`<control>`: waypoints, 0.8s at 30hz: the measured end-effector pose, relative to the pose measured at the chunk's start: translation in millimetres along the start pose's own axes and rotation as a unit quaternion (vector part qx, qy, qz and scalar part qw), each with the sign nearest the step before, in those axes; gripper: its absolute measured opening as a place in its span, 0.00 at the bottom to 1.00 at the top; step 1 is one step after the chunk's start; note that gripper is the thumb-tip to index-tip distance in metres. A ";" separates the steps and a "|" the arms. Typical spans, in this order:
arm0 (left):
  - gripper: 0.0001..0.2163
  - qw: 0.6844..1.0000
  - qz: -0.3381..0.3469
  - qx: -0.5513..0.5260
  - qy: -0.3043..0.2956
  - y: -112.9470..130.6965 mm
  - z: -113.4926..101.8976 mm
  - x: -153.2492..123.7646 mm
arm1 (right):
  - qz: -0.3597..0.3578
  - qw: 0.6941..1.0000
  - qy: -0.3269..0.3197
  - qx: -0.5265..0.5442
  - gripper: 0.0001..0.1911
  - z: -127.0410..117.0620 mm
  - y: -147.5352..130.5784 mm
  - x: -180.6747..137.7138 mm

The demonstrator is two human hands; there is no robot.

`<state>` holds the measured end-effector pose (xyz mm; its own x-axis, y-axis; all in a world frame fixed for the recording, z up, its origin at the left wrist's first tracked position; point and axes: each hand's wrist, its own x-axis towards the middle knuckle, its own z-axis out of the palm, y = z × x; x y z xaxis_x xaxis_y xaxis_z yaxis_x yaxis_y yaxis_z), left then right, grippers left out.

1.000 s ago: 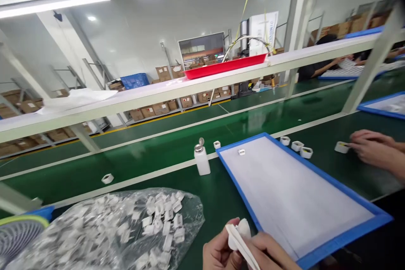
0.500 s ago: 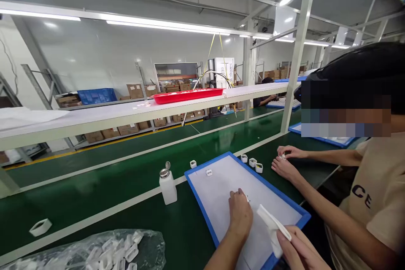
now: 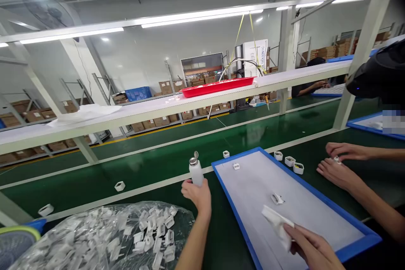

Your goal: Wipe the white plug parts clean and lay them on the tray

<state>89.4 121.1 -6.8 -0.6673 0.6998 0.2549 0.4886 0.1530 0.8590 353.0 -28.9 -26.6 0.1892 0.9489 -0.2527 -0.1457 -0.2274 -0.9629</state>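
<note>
My left hand (image 3: pixel 199 196) is wrapped round the lower part of a white pump bottle (image 3: pixel 196 172), whose metal lid stands flipped up. The bottle is upright on the green bench, left of a blue-edged tray. In my right hand (image 3: pixel 311 242) a folded white cloth (image 3: pixel 276 223) is pinched over the tray's near part. A small white plastic part (image 3: pixel 277 198) with thin prongs lies on the tray (image 3: pixel 253 185), just beyond the cloth. Another small white part (image 3: pixel 236 166) sits near the tray's far left corner.
A clear plastic bag (image 3: pixel 126 236) with many white plastic housings lies at the lower left. Several small white cups stand around the tray, one being a cup (image 3: pixel 298 168) with something yellow inside. At right a co-worker's hands (image 3: pixel 340 168) handle a small white piece. A red tray (image 3: pixel 218 87) rests on the shelf.
My left hand has let go of the small part on the tray and moved left to take hold of the bottle. My right hand still holds the cloth. The view has swung left.
</note>
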 end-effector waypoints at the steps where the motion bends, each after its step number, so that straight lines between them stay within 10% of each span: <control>1: 0.27 1.000 -0.013 -0.004 0.010 -6.2 -4.4 16.7 | 0.020 0.999 -0.040 -0.014 0.20 7.9 -9.5 4.3; 9: 0.28 0.978 0.103 -0.061 -0.171 -28.6 -5.0 73.4 | 0.151 0.973 -0.172 -0.027 0.09 84.6 -59.7 52.6; 24: 0.31 0.891 0.407 0.122 -0.160 35.7 -44.5 32.3 | 0.067 0.946 -0.173 0.265 0.14 135.8 -81.1 90.5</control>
<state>60.3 118.1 51.9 0.1394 0.8049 0.5769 0.8715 -0.3764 0.3145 250.0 105.2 41.6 -0.1812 0.9551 -0.2343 -0.6290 -0.2957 -0.7190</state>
